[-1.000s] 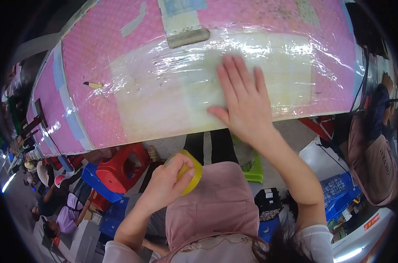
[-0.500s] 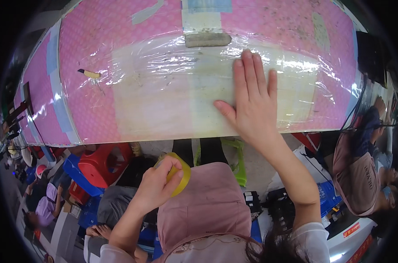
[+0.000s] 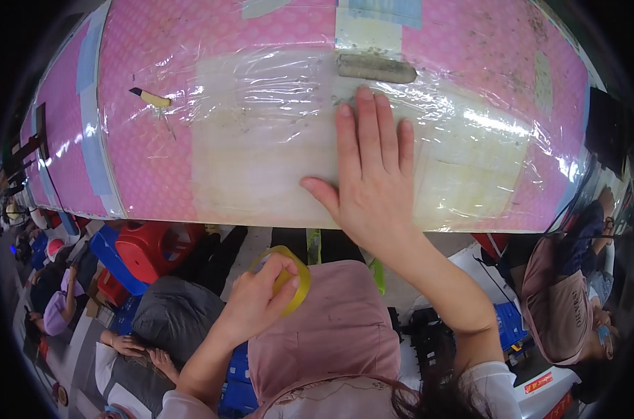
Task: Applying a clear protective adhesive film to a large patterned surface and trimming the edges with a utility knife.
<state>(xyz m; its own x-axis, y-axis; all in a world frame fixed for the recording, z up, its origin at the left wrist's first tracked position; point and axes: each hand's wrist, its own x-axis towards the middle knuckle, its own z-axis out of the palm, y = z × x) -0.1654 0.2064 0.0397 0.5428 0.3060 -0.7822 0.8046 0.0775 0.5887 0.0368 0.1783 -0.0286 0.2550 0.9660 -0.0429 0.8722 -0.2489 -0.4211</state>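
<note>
My right hand (image 3: 376, 164) lies flat on the plastic-covered tabletop (image 3: 254, 178), fingers stretched toward the far side and thumb out to the left. Just beyond its fingertips rests a grey-brown bar-shaped piece (image 3: 377, 68), and nothing shows in the hand. In front of my lap, below the table edge, my left hand (image 3: 255, 297) is closed round a roll of yellow tape (image 3: 301, 283), with fingers through the ring. At the left of the table lies a small yellow cutter knife (image 3: 150, 97) with a dark tip.
A red plastic stool (image 3: 149, 248) and a blue bin (image 3: 114, 258) stand below the table at left. A seated person (image 3: 170, 314) is close on my left; another person in a pink apron (image 3: 558, 307) is at right. A black object (image 3: 605, 133) sits at the table's right end.
My right hand has slid left across the plastic and stays flat. The left hand keeps the tape roll at nearly the same place. The view has shifted a little.
</note>
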